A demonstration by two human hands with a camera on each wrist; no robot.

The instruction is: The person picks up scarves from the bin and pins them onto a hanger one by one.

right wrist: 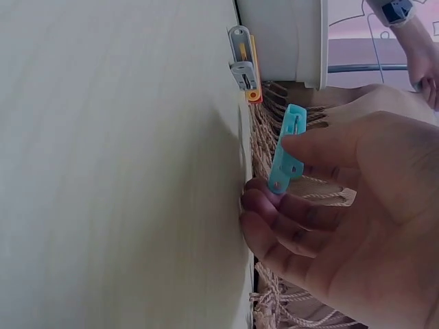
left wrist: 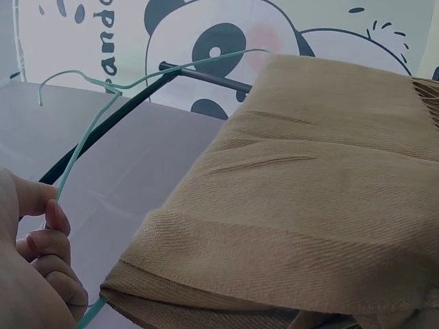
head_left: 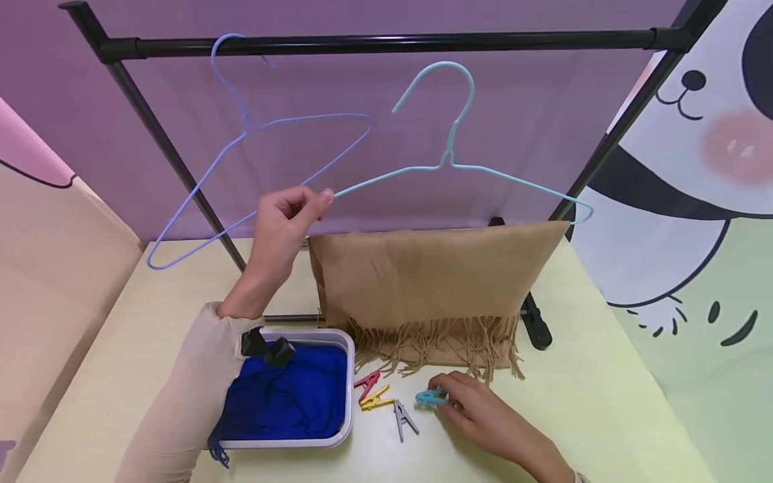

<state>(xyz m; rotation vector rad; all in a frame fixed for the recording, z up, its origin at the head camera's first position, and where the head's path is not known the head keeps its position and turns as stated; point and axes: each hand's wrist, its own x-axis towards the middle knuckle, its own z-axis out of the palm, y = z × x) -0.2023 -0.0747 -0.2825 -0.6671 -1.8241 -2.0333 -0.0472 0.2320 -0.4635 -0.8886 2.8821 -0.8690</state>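
Note:
In the head view my left hand (head_left: 280, 231) pinches the left end of a light teal clothes hanger (head_left: 392, 176), held up below the rack's bar. A tan fringed scarf (head_left: 441, 275) drapes folded over that hanger's lower bar, its tassels hanging close over the table. Down at the table, my right hand (head_left: 483, 416) pinches a turquoise clothespin (right wrist: 287, 152) between thumb and fingers. Left of it lie a red clothespin (head_left: 367, 382), a yellow clothespin (head_left: 376, 400) and a grey clothespin (head_left: 404, 420). The left wrist view shows the scarf (left wrist: 295, 192) close beside the left hand's fingers.
A black rack (head_left: 386, 44) stands over the table (head_left: 592, 396). From its bar hangs a blue-violet hanger (head_left: 199, 184), bare, behind my left arm. A white tub (head_left: 349, 402) holds a blue cloth (head_left: 302, 396), with some fringe over its front rim.

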